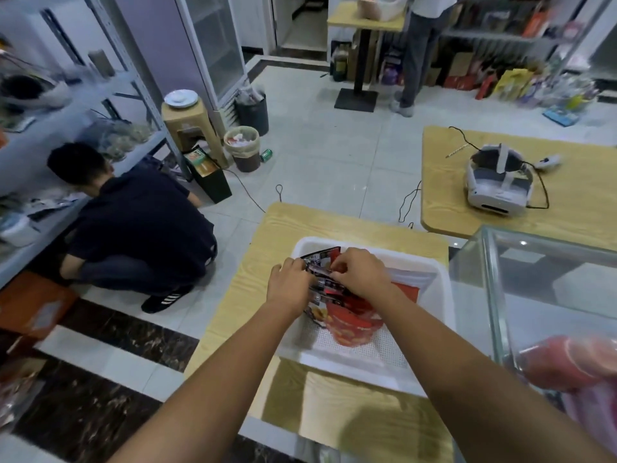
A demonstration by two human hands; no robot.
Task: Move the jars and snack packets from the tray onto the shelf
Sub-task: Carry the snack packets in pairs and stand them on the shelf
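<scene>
Over white perforated tray (364, 364) | left hand (291, 281), right hand (362, 272) fingers pinch glossy snack packets (325, 284)

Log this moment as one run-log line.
stage: gathering | left hand: gripping dark snack packets | right hand: gripping same packets | red snack packet: lying in white tray | jars: none visible

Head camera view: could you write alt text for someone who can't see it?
Both the left hand and the right hand grip dark snack packets inside a white tray on a wooden table. A red packet lies beneath them; a person crouches by grey shelves at left.
</scene>
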